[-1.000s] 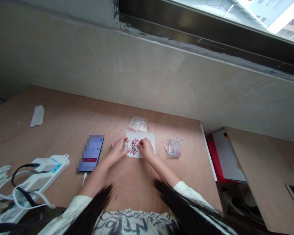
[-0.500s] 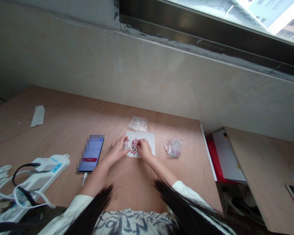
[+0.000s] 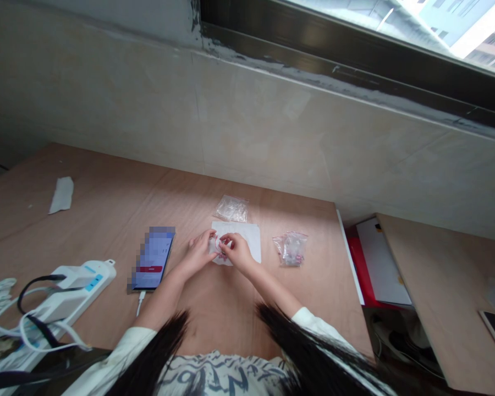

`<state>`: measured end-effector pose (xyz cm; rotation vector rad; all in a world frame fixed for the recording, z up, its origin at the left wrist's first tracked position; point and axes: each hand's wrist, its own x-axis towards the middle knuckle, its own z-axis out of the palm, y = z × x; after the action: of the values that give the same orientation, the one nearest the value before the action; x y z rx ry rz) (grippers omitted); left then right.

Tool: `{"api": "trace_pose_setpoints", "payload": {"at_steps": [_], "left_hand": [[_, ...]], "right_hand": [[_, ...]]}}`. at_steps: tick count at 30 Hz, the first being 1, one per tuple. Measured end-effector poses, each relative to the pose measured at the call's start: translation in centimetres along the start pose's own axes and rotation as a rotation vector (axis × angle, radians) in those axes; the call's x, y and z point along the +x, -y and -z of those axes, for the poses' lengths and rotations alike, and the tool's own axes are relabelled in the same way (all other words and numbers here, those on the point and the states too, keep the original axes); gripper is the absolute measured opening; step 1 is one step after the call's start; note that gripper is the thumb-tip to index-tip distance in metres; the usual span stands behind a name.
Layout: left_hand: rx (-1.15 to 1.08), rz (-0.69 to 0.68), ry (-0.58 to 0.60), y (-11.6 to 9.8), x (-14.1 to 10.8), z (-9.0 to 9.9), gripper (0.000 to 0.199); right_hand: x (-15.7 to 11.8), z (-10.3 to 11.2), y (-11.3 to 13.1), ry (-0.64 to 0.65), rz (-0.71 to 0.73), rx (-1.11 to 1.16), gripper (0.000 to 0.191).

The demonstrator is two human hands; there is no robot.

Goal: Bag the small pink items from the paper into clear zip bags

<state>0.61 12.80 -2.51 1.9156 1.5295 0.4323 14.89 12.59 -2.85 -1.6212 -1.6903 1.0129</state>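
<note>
My left hand and my right hand meet over a white paper sheet. Between their fingertips they hold a thin loop strung with pink beads. Most of the beads are hidden by my fingers, and the thread's material is too small to tell. A transparent zip bag lies just beyond the sheet. To its right, a second zip bag holds pink beads and other small pieces.
A smartphone with a cable lies left of my hands. Further left are a white power strip with tangled cables and a paper scrap. A wall rises behind the wooden table; a red-and-white folder stands past its right edge.
My right hand has moved left, closer to my left hand, and now covers most of the pink beads. The bags and sheet stay in place.
</note>
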Motion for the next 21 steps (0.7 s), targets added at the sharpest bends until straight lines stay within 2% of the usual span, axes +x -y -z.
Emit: {"api": "trace_pose_setpoints", "payload": {"at_steps": [6,11,21], "left_hand": [[0.011,-0.003,0.012,-0.1,0.1,0.1,0.047],[0.02,0.01,0.027,-0.1,0.1,0.0,0.047],[-0.007,0.008,0.001,0.2,0.2,0.2,0.049]], "right_hand": [[0.4,1.0,-1.3,-0.144,-0.118,-0.153,0.009],[0.3,0.7,-1.9,-0.126,-0.162,-0.274,0.013],[0.6,0.2,-1.7,-0.052,-0.09,-0.359,0.011]]}}
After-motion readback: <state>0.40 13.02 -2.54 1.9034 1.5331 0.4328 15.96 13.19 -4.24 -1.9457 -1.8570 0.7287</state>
